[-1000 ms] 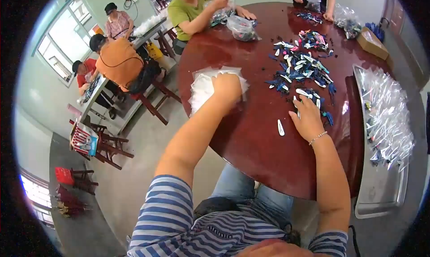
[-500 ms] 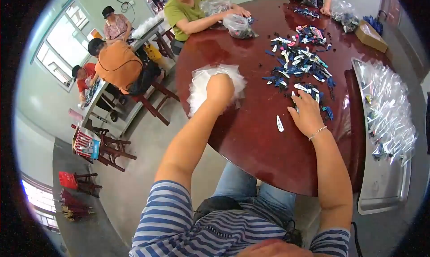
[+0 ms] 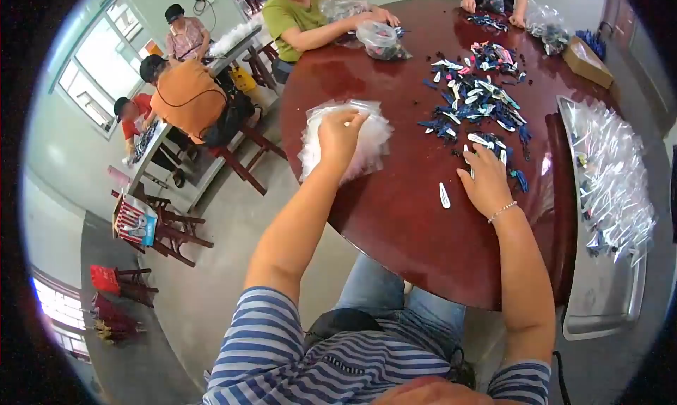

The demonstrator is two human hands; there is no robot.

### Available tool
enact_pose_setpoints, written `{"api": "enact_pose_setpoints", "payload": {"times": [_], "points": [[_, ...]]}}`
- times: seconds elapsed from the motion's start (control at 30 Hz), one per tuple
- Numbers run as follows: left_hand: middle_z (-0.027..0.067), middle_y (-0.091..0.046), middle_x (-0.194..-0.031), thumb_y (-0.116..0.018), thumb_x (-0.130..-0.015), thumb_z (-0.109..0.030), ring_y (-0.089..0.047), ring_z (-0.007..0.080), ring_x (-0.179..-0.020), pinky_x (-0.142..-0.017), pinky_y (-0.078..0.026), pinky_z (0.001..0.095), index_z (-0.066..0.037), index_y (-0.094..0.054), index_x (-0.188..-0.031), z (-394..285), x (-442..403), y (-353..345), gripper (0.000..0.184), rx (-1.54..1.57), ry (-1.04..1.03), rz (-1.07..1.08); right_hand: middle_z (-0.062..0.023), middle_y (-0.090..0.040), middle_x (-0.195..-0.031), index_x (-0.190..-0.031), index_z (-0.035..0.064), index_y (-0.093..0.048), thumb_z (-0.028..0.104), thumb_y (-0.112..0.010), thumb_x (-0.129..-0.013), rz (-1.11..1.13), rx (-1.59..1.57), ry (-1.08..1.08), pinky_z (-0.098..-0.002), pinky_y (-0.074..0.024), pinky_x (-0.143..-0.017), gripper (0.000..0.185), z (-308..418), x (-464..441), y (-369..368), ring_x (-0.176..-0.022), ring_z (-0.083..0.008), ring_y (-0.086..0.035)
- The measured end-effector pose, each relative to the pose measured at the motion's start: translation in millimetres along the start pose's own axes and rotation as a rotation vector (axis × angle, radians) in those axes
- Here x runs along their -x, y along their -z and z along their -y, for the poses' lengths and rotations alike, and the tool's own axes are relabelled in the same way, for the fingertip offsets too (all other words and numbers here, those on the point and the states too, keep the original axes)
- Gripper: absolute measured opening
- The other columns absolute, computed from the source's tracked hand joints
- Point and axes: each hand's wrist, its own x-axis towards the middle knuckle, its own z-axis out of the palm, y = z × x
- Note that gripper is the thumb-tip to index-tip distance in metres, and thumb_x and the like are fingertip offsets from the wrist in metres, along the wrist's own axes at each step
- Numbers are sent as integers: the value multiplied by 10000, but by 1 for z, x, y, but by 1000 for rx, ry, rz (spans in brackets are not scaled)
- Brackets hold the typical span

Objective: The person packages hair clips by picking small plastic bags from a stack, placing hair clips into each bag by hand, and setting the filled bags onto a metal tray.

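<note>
My left hand is over a fanned stack of clear plastic bags on the left side of the table. Its thumb and index finger are pinched together at the upper part of the stack; whatever is between them is too small to make out. My right hand lies palm down, fingers stretched out, its fingertips touching the near end of a pile of hair clips. The pile mixes white, dark blue and some pink pieces. A single white snap hair clip lies apart, left of my right hand.
On the round red-brown table, a metal tray at right holds many filled clear bags. A cardboard box stands behind it. Two people work across the table beside filled bags; others sit at a far-left table. Stools stand at left.
My left hand has turned from a closed fist to a thumb-and-finger pinch over the bags, shifting slightly left. My right hand stays by the clips. The far person's second hand now shows.
</note>
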Motion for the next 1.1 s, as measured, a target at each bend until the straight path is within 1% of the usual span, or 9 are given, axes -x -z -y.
{"api": "enact_pose_setpoints", "payload": {"times": [0.17,0.33,0.43,0.5,0.63,0.8,0.97,1.03,1.1], "points": [[143,-702,-877,-750,-758,-219,-651,298,-827,-757,-489,358,-5,-720,-790,-17,-2,9,219,-2,-181,-109,-182,-466,-1335,-1202,17,-561,217,-617,-876,-14,4,-10,-440,-326,-1039,387,3,1,1,-1257,-347,-414],[95,-699,-798,-710,-832,-184,-625,132,-723,-696,-474,259,21,-704,-805,-68,-1,21,207,659,350,139,-176,-477,-1322,-1196,27,-563,188,-643,-857,-86,54,-22,-449,-322,-1038,384,10,-2,7,-1245,-354,-420],[75,-686,-774,-696,-856,-190,-596,97,-674,-653,-468,238,24,-689,-810,-83,0,13,219,911,479,250,-172,-486,-1320,-1206,28,-557,170,-666,-845,-306,-37,82,-439,-350,-1026,403,18,-3,11,-1232,-350,-451],[68,-678,-755,-693,-858,-191,-590,96,-654,-621,-472,241,7,-673,-780,-91,4,1,214,955,563,295,-164,-511,-1308,-1248,23,-529,167,-678,-846,-242,-492,98,-411,-399,-994,452,30,-5,20,-1224,-316,-484],[60,-659,-731,-694,-861,-174,-588,93,-648,-599,-469,234,-17,-634,-753,-123,18,-12,200,1013,612,385,-145,-587,-1171,-1368,-25,-380,74,-618,-893,97,-1318,-232,-289,-459,-941,539,49,-2,28,-1108,-200,-572],[47,-650,-735,-688,-862,-149,-571,90,-624,-576,-453,222,2,-637,-835,-141,27,-35,162,1239,575,428,7,-602,-803,-1007,26,-625,142,-551,-941,110,-1291,-371,-192,-418,-653,153,29,-5,35,-704,-56,-528],[8,-642,-744,-649,-859,-66,-525,45,-590,-527,-398,181,13,-557,-1192,-149,33,-40,354,1009,493,569,17,-571,-763,-993,33,-618,138,-562,-932,-88,-1443,-459,-212,-433,-643,133,-3,-12,29,-682,-68,-527],[98,-658,-909,-634,-857,-51,-585,99,-673,-614,-459,229,1,-475,-1300,-137,32,-59,473,1026,485,578,25,-571,-753,-979,42,-621,139,-565,-929,-104,-1502,-455,-215,-439,-632,123,-9,-12,33,-668,-67,-527],[198,-582,-1159,-632,-830,-36,-597,242,-976,-836,-477,344,-19,-461,-1322,-130,31,-68,521,745,-63,328,10,-568,-771,-1077,8,-596,117,-594,-907,-126,-1502,-538,-224,-437,-645,201,-8,-11,42,-672,-74,-515]]}}
